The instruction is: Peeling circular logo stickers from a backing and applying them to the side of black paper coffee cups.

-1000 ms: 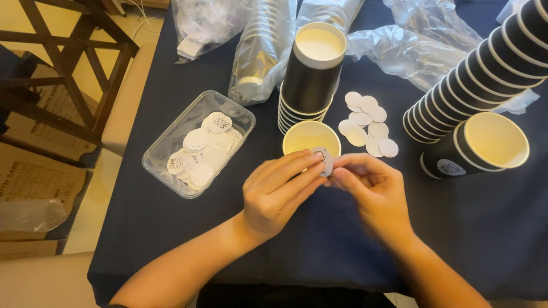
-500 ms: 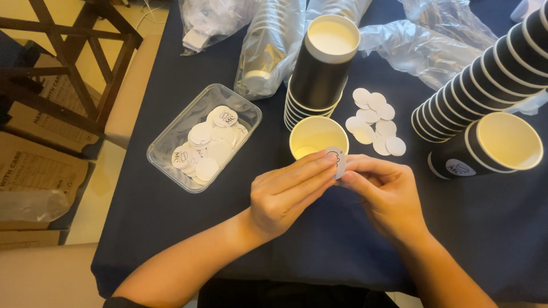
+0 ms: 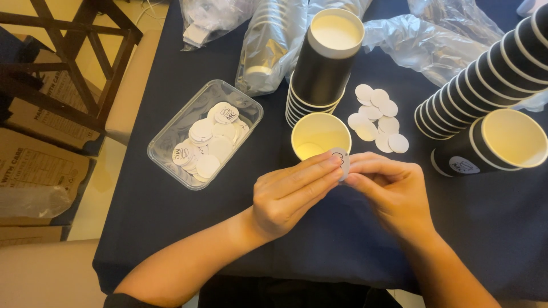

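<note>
This looks like a room in a home or a small shop's back room turned into a hand-packing spot, not a factory line: a table (image 3: 171, 228) under a dark blue cloth stands by a cream floor, a wooden chair frame (image 3: 68, 57) and printed cardboard boxes (image 3: 40, 171). Long stacks of black paper cups (image 3: 485, 80), more cups in clear plastic sleeves (image 3: 274, 40), a clear plastic tray (image 3: 165, 142) of round white stickers and a loose pile of blank white discs (image 3: 377, 117) point to small-batch work done by hand
</note>
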